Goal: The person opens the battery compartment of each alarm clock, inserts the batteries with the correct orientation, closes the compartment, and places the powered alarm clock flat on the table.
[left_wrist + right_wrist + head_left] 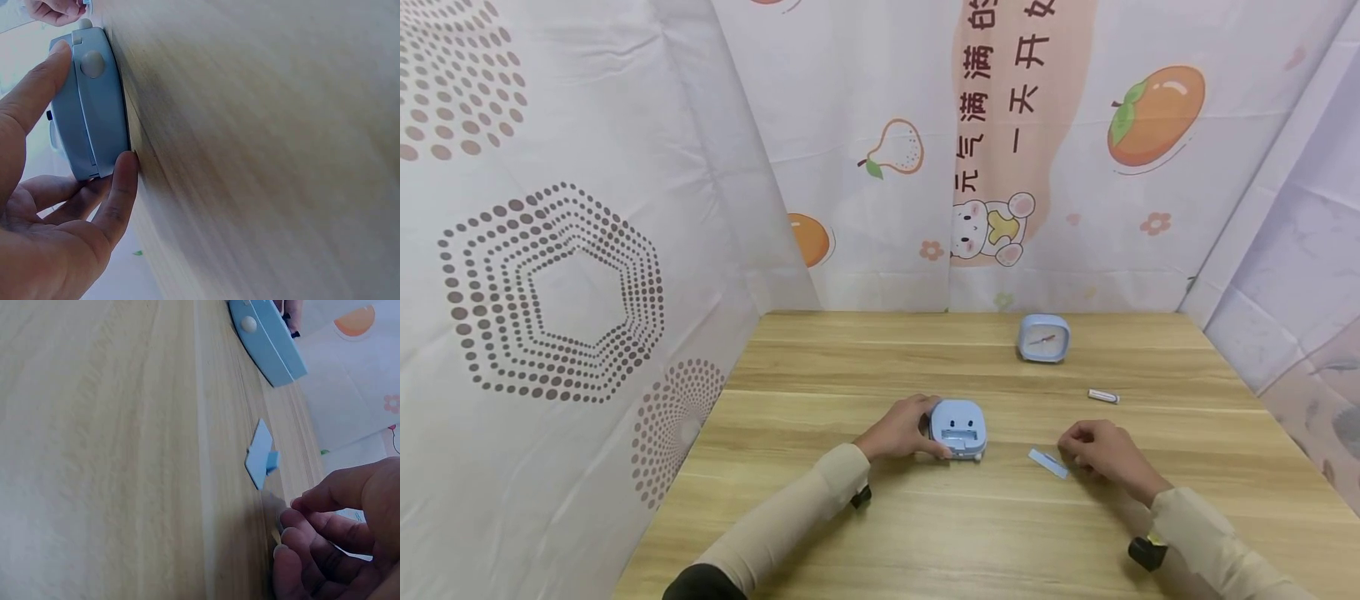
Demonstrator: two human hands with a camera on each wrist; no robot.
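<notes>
Tabletop point(850, 358) — clock point(1043, 338), battery point(1103, 396) beyond blue strip point(1048, 463)

Clock point(958, 411): light blue, rounded-square, lying back upward, its slot point(961, 438) uncovered. Cover point(1048, 463): narrow, pale-blue strip with a projecting tab, lying apart to the clock's right.

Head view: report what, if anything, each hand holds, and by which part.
The left hand holds the blue case by its rim, around the left side. Whether the right hand holds anything cannot be told.
</notes>
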